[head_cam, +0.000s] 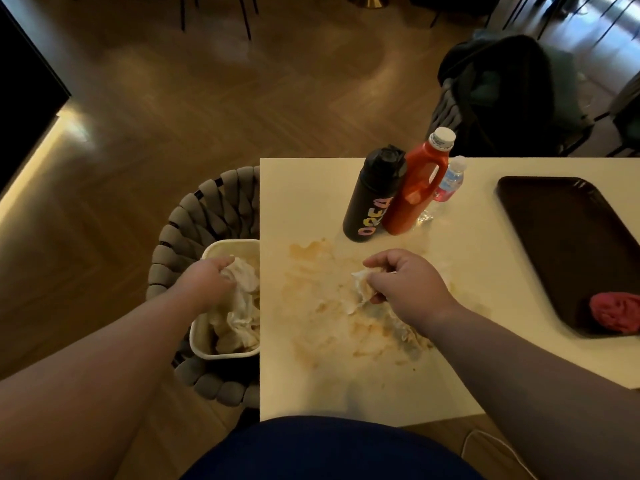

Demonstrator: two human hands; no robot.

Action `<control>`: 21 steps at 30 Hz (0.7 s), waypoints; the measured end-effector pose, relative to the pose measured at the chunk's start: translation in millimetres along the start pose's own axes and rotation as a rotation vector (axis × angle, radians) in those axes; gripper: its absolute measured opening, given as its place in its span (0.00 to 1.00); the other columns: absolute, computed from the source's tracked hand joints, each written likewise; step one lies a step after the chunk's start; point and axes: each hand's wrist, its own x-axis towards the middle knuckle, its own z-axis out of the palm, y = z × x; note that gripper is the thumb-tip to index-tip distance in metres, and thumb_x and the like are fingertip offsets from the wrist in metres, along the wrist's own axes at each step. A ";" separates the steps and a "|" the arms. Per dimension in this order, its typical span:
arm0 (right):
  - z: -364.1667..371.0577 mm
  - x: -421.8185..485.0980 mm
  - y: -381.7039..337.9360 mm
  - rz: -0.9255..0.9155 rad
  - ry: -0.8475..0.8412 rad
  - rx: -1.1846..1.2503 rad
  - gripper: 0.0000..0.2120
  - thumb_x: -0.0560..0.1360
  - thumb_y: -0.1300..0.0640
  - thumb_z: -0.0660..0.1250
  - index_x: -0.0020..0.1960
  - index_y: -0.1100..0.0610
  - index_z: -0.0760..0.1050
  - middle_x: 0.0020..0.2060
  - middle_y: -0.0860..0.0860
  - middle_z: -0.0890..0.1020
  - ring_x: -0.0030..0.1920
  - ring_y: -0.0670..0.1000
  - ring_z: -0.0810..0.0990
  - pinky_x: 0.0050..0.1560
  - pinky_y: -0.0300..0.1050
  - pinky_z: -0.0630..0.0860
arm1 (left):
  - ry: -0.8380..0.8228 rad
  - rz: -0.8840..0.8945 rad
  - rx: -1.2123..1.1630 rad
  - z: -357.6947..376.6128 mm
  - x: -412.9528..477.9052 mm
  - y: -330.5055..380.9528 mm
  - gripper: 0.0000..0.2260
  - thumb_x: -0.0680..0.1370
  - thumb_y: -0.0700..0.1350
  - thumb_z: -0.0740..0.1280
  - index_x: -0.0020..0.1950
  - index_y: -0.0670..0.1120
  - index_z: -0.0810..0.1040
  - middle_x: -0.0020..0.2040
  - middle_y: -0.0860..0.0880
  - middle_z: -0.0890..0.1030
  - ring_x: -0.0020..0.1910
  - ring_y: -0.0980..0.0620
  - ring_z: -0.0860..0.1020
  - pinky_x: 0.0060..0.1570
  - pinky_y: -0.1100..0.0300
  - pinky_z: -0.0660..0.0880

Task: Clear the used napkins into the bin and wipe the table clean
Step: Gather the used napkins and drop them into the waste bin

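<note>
Some of this is tough to read. The bin sits on a woven chair tucked against the left edge of the worktop, and that edge hides the bin's right side. The dark tray runs off the right edge of the shot, and so does the red cloth lying on its near corner. The small water bottle is mostly hidden behind the red bottle, which stands touching the black bottle. The lettering on the black one is only partly readable. There's a dark bag on a chair past the worktop, too dim to say more.

The left hand is over the bin with its grip closed on a white napkin. Its fingertips are buried in the paper, and more crumpled napkins are piled in the bin right under it. The right hand is down on the worktop, fingers curled, pinching a soggy napkin that's touching the surface. It's in the middle of a big orange-brown smear. More wet paper shows by the right wrist, though it's hard to tell if it's the same piece.
</note>
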 end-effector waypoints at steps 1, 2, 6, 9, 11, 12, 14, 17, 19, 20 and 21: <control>0.8 -0.7 -0.6 -0.002 -0.004 0.010 0.11 0.76 0.62 0.69 0.55 0.50 0.82 0.45 0.52 0.84 0.40 0.52 0.85 0.41 0.41 0.84 | -0.027 -0.001 0.016 2.4 -0.3 1.4 0.25 0.82 0.43 0.65 0.79 0.55 0.66 0.56 0.48 0.79 0.40 0.52 0.80 0.28 0.63 0.74; 1.9 -1.0 -1.6 -0.002 -0.013 0.022 0.11 0.76 0.62 0.70 0.56 0.50 0.81 0.46 0.51 0.83 0.40 0.52 0.85 0.41 0.41 0.84 | -0.018 0.010 0.009 3.8 -1.2 2.4 0.24 0.82 0.43 0.65 0.78 0.55 0.67 0.55 0.49 0.79 0.40 0.53 0.80 0.29 0.63 0.75; 4.4 -4.1 -8.3 -0.003 -0.060 0.062 0.12 0.75 0.62 0.72 0.57 0.53 0.81 0.48 0.50 0.83 0.40 0.50 0.86 0.44 0.42 0.84 | 0.109 0.198 -0.161 0.4 -18.5 22.2 0.14 0.81 0.45 0.69 0.67 0.49 0.79 0.52 0.53 0.82 0.44 0.56 0.80 0.39 0.63 0.77; 5.5 -5.6 -13.9 -0.031 -0.082 0.062 0.11 0.75 0.62 0.73 0.56 0.52 0.82 0.46 0.51 0.84 0.41 0.50 0.86 0.46 0.45 0.85 | 0.038 0.350 -0.315 -6.6 -47.4 59.7 0.14 0.76 0.49 0.75 0.60 0.53 0.80 0.46 0.54 0.82 0.40 0.58 0.81 0.39 0.65 0.78; 6.1 -5.4 -19.0 -0.049 -0.116 0.084 0.11 0.75 0.62 0.73 0.56 0.53 0.82 0.43 0.52 0.82 0.39 0.50 0.85 0.44 0.43 0.85 | -0.023 0.434 -0.344 -9.8 -67.2 84.5 0.20 0.72 0.52 0.79 0.61 0.59 0.78 0.49 0.57 0.82 0.44 0.62 0.80 0.40 0.66 0.80; 6.6 -5.4 -21.0 -0.054 -0.139 0.104 0.11 0.75 0.62 0.74 0.57 0.54 0.81 0.41 0.52 0.81 0.39 0.49 0.84 0.44 0.45 0.85 | -0.049 0.470 -0.326 -9.6 -75.3 95.2 0.24 0.70 0.53 0.80 0.63 0.61 0.77 0.51 0.59 0.81 0.46 0.64 0.80 0.42 0.66 0.80; 8.3 -4.4 -22.6 -0.068 -0.165 0.131 0.13 0.75 0.62 0.74 0.58 0.54 0.79 0.41 0.52 0.81 0.40 0.51 0.84 0.45 0.51 0.86 | -0.094 0.529 -0.289 -7.4 -90.0 113.1 0.28 0.69 0.54 0.81 0.65 0.63 0.75 0.53 0.61 0.80 0.49 0.65 0.79 0.45 0.64 0.81; 11.5 -1.6 -22.7 -0.083 -0.171 0.150 0.14 0.75 0.62 0.74 0.58 0.53 0.78 0.43 0.54 0.84 0.42 0.54 0.86 0.44 0.54 0.85 | -0.093 0.598 -0.260 -3.6 -102.7 127.1 0.23 0.72 0.49 0.79 0.64 0.60 0.78 0.51 0.61 0.81 0.48 0.64 0.79 0.46 0.63 0.81; 13.7 0.2 -22.0 -0.087 -0.186 0.166 0.14 0.74 0.62 0.74 0.58 0.53 0.77 0.43 0.55 0.86 0.43 0.55 0.86 0.44 0.56 0.85 | -0.045 0.631 -0.221 -2.1 -105.0 129.2 0.17 0.75 0.47 0.77 0.61 0.58 0.80 0.48 0.60 0.82 0.46 0.63 0.79 0.46 0.64 0.81; 14.4 0.4 -22.1 -0.086 -0.198 0.178 0.15 0.74 0.61 0.74 0.58 0.52 0.77 0.43 0.55 0.86 0.44 0.55 0.87 0.44 0.56 0.85 | -0.018 0.629 -0.200 -1.5 -103.6 127.7 0.14 0.76 0.47 0.76 0.60 0.58 0.81 0.47 0.60 0.82 0.46 0.62 0.79 0.46 0.64 0.81; 14.9 -0.1 -22.3 -0.082 -0.212 0.194 0.16 0.74 0.61 0.74 0.59 0.52 0.76 0.43 0.55 0.86 0.44 0.55 0.87 0.45 0.55 0.85 | 0.009 0.612 -0.186 -1.6 -101.2 124.9 0.12 0.77 0.47 0.74 0.58 0.58 0.81 0.46 0.60 0.81 0.45 0.61 0.79 0.45 0.65 0.80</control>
